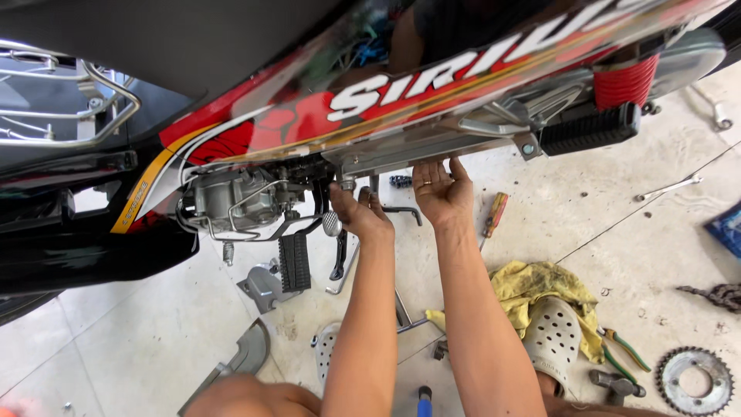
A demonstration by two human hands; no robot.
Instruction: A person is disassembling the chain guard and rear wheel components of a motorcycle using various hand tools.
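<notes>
A red and black motorbike side panel (pixel 401 100) stretches across the top of the head view. Both my arms reach up under its lower edge. My left hand (pixel 359 210) is curled at the underside near the carburettor (pixel 231 199), fingertips on a small part I cannot make out. My right hand (pixel 441 191) has its palm turned up, fingers pressed against the silver frame rail (pixel 432 148) under the panel. A ring shows on one finger. A black foot peg (pixel 294 262) hangs just left of my left hand.
On the tiled floor lie a yellow rag (pixel 532 286), an orange-handled screwdriver (pixel 494 216), pliers (pixel 624 349), spanners (pixel 670 188), a sprocket (pixel 695 380), a chain (pixel 714 296), grey engine covers (pixel 262 287) and white clogs (pixel 553 336). A red spring shock (pixel 624 83) and pillion footrest (pixel 590 130) sit right.
</notes>
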